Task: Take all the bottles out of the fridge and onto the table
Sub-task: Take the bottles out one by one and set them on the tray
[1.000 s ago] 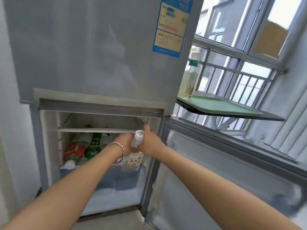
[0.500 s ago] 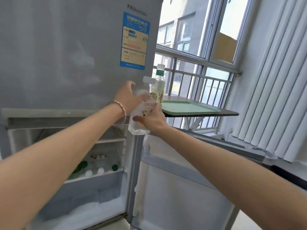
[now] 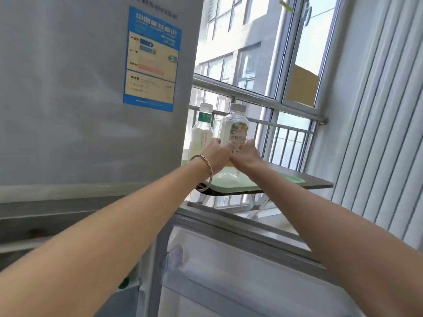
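Note:
A clear bottle with a white cap and a yellow-green label [image 3: 235,129] is upright over the green tray [image 3: 242,183] on the small table [image 3: 318,183]. My left hand [image 3: 217,156] and my right hand [image 3: 246,154] both grip its lower part. Its base is hidden behind my hands, so I cannot tell whether it rests on the tray. A second bottle with a green neck band [image 3: 202,133] stands on the tray just to its left, beside the grey fridge [image 3: 80,99]. The fridge's lower compartment is mostly out of view.
The open lower fridge door [image 3: 240,259] juts out below my arms, under the table. A window with a metal railing [image 3: 274,124] is behind the table. White vertical blinds [image 3: 377,133] hang on the right.
Both hands carried the clear bottle up out of the lower fridge compartment and right, to above the green tray next to the other bottle. My view turned up and right.

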{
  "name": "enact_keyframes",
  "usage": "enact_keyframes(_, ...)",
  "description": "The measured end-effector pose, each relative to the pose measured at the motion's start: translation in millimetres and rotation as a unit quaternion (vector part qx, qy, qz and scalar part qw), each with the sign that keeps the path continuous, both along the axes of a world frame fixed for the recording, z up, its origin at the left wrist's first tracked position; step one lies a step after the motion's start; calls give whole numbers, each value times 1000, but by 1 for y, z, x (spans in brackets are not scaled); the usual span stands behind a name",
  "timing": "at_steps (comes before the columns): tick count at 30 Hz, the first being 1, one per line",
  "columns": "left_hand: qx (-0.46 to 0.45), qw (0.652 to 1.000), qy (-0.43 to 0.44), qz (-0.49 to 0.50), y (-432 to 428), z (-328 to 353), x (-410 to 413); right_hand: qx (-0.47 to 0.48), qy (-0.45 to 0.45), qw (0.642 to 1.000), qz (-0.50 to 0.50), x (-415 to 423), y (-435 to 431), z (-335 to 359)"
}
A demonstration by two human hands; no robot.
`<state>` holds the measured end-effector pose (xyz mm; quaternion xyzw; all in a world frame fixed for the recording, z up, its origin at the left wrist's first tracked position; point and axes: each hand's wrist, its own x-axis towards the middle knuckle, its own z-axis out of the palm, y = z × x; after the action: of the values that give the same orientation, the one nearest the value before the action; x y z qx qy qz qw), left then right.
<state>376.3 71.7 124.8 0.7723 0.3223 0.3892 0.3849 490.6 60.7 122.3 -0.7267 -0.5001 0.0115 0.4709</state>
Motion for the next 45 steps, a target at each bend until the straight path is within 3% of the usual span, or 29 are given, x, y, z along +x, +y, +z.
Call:
enact_keyframes(10,-9,999,33,38,66,-9,52,-55,43,998,-3,51,98,-5)
enact_keyframes(16,8,997,70,33,63,-8,42,-79,94,990,67,70,113,-9)
enact_keyframes(20,52,993,104,37,43,1,21,-4,-13,1000,7,25,46,11)
enact_keyframes(23,82,986,129,61,20,7,-7,32,-111,993,22,-9,14,12)
enact_keyframes(29,142,965,188,114,-21,1,-89,20,-91,992,82,-90,-24,-10)
enact_keyframes(34,102,948,282,108,-36,-26,-158,-46,-34,988,147,-155,-31,-53)
enact_keyframes(39,-12,909,409,87,-18,-78,-212,-241,-21,937,253,-214,-13,-118)
enact_keyframes(41,-21,883,457,104,-5,-109,-230,-303,-46,911,276,-233,-1,-147)
enact_keyframes(45,-43,861,481,159,33,-177,-261,-336,-160,871,320,-264,42,-208)
